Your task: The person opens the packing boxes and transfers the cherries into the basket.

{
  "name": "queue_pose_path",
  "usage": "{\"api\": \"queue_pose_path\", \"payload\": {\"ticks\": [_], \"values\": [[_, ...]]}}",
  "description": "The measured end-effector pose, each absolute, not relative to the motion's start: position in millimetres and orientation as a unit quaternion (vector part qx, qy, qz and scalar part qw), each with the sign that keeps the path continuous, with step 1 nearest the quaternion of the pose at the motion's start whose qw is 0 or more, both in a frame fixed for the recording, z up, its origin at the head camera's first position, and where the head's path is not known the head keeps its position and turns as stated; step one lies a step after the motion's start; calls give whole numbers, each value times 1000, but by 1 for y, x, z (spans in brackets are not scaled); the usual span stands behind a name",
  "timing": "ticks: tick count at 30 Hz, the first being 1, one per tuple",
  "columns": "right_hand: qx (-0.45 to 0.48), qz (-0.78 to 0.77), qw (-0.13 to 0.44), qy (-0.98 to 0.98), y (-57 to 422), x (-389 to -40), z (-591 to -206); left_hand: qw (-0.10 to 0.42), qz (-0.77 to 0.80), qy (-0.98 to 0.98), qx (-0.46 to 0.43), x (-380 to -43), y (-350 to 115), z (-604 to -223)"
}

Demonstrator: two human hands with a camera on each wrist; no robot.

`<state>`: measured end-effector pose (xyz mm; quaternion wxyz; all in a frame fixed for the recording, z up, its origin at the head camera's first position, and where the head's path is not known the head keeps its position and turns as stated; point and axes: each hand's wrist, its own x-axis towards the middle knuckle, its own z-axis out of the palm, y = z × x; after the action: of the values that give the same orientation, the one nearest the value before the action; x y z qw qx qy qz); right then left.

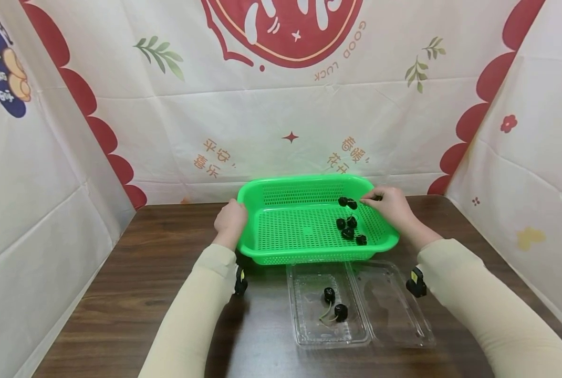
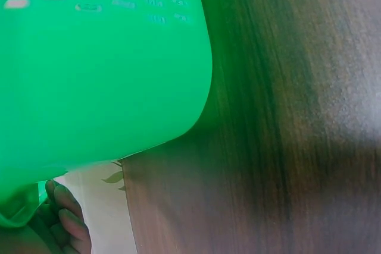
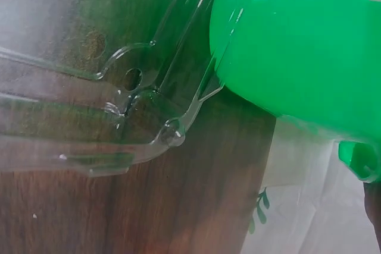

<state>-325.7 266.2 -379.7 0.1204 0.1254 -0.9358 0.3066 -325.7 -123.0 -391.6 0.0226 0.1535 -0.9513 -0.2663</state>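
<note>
A green plastic basket [image 1: 306, 256] with slotted sides stands on the table. My left hand [image 1: 230, 219] grips its left rim; curled fingers [image 2: 74, 225] show under that rim in the left wrist view. Over the basket's right side, my right hand [image 1: 394, 210] pinches thin stems between thumb and fingertips, with dark cherries [image 1: 352, 203] beside the fingertips and another dark one partly hidden by the fingers. Several more dark cherries [image 1: 347, 233] lie on the basket floor at the right. In the right wrist view only a dark sliver of the hand shows at the edge.
In front of the basket lies a clear plastic box [image 1: 309, 336] holding two stemmed cherries [image 1: 340, 312]. Its clear lid [image 1: 394, 310] is folded open to the right, close to the basket. A printed cloth [image 1: 271, 115] hangs behind and beside the brown wooden table [image 1: 134, 294].
</note>
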Motion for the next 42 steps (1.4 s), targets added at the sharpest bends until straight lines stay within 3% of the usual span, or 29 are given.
{"api": "queue_pose_path", "payload": {"ticks": [17, 42], "values": [[112, 327, 70, -936, 269, -343, -384, 21, -261, -953, 151, -326, -120, -392], [130, 150, 65, -978, 254, -357, -381, 36, -258, -954, 149, -326, -123, -393]]}}
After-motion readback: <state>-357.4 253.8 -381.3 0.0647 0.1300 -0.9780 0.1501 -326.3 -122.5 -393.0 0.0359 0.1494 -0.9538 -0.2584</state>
